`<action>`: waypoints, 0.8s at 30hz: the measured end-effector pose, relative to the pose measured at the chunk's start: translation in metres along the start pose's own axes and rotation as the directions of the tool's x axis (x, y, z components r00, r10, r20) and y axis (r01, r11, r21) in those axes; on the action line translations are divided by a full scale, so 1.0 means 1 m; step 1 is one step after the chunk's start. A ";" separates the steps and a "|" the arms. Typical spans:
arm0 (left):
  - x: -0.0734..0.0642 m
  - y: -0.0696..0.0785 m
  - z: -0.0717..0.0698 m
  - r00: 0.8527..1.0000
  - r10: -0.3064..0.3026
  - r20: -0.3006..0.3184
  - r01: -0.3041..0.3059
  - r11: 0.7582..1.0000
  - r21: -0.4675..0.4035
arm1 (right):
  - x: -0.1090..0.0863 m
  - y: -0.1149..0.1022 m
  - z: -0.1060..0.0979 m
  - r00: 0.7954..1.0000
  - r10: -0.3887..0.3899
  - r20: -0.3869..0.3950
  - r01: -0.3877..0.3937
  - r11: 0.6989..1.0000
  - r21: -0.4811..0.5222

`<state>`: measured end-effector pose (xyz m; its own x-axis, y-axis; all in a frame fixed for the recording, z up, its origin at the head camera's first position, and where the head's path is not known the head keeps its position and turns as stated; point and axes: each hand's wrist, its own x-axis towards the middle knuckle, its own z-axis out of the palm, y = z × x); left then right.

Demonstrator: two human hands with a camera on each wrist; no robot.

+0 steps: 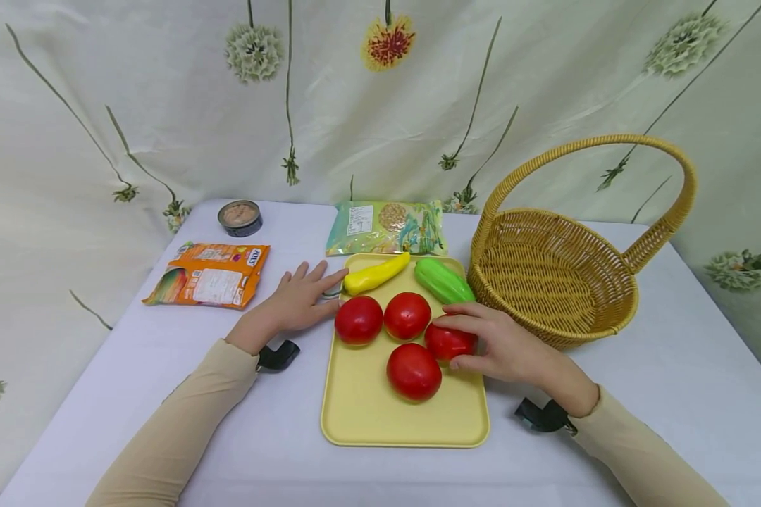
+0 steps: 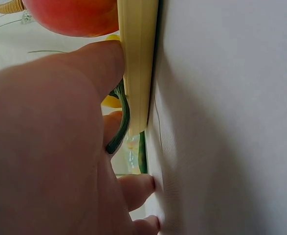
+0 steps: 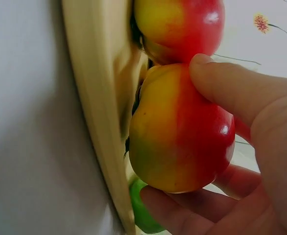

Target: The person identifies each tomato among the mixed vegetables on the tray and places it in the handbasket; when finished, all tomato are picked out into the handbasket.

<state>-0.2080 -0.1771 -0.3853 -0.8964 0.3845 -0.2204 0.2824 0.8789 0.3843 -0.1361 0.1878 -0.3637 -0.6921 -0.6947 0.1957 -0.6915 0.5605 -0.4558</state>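
My left hand lies with its fingers spread at the left edge of the yellow tray; in the left wrist view its thumb touches the tray's rim. A yellow pepper is beside its fingertips, its dark green stem hanging over the rim. My right hand holds a red tomato at the tray's right side, thumb on one side and fingers on the other. Other tomatoes sit close by: one at left, one in the middle, one in front. Behind the held tomato lies a green pepper.
A wicker basket with a tall handle stands right of the tray. Behind the tray lies a green snack packet. To the left are an orange packet and an opened can. A floral cloth hangs behind the table.
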 end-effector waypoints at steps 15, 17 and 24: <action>0.000 -0.001 0.001 1.000 0.000 -0.008 0.000 1.000 -0.009 | -0.007 -0.006 -0.024 0.984 -0.084 -0.154 0.075 0.995 -0.063; 0.001 -0.001 0.001 1.000 0.000 -0.007 0.000 1.000 -0.007 | -0.009 -0.006 -0.029 0.977 -0.104 -0.188 0.092 0.993 -0.068; 0.001 0.000 0.001 1.000 -0.008 -0.008 0.008 1.000 -0.009 | -0.014 -0.002 -0.046 0.967 -0.058 -0.247 0.044 0.997 -0.062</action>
<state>-0.2083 -0.1765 -0.3861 -0.9013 0.3755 -0.2162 0.2726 0.8792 0.3907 -0.1345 0.2171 -0.3256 -0.6807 -0.5933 0.4297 -0.7326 0.5567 -0.3917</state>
